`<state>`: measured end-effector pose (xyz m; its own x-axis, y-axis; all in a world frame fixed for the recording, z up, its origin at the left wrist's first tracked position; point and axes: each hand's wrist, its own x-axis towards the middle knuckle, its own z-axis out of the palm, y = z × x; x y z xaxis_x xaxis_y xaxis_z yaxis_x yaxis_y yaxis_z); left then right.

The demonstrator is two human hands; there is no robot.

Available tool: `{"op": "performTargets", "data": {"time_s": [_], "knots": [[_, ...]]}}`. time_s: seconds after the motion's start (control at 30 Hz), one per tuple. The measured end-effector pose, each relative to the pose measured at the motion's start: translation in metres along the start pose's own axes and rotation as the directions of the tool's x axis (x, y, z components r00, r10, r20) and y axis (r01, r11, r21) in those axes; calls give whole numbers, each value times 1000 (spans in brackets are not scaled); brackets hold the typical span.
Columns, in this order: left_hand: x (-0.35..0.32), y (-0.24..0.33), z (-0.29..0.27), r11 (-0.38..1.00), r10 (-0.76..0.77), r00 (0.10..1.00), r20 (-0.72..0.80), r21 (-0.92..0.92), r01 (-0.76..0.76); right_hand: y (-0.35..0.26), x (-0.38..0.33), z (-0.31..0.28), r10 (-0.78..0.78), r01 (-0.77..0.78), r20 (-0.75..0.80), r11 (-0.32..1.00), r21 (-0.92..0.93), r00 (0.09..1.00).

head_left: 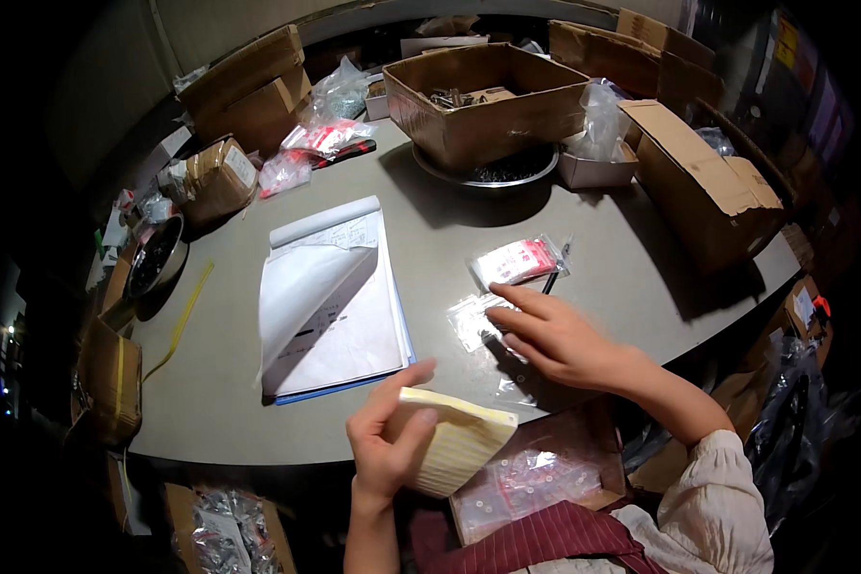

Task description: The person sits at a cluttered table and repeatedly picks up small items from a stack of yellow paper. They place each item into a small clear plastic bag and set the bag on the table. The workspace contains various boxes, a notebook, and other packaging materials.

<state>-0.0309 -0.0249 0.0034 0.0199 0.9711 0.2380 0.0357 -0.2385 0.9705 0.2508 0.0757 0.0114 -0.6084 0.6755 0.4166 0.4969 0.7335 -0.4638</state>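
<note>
My left hand (pixel 383 445) grips a pale yellow sheet or thin pad (pixel 464 445) with fine rows of lines, its thumb and fingers closed on the upper left corner. The sheet tilts up in front of the table's near edge. My right hand (pixel 555 340) reaches over the table with its fingers stretched out and apart. Its fingertips hover at or touch small clear plastic bags (pixel 474 325); contact is unclear. Just beyond lies a clear packet with red and white printing (pixel 518 260), and a dark pen-like stick (pixel 551 281) beside it.
A clipboard with curled papers (pixel 340 335) lies left of centre. An open carton (pixel 488 120) rests on a metal bowl (pixel 488 177) at the back. More cartons (pixel 703 172) line the right. Below the near edge, a box of clear bags (pixel 545 478) stands by my lap.
</note>
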Motion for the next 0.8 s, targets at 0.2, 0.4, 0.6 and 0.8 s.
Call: {"op": "performTargets", "data": {"time_s": [0.2,0.4,0.6,0.8], "knots": [[-11,0,-24,979,-13,976,-216,-201,-31,-23,11,13,-153,202,267,966,-164,952],[-26,-15,-47,918,-39,960,-278,-389,-76,-32,-60,0,-340,261,370,933,246,864],[-19,-20,-37,928,-13,972,-236,-365,-76,-46,-81,-4,-274,111,165,766,633,947],[-9,-14,-23,958,-2,960,-280,-277,-79,-25,-27,11,-263,263,-20,965,14,965]]}}
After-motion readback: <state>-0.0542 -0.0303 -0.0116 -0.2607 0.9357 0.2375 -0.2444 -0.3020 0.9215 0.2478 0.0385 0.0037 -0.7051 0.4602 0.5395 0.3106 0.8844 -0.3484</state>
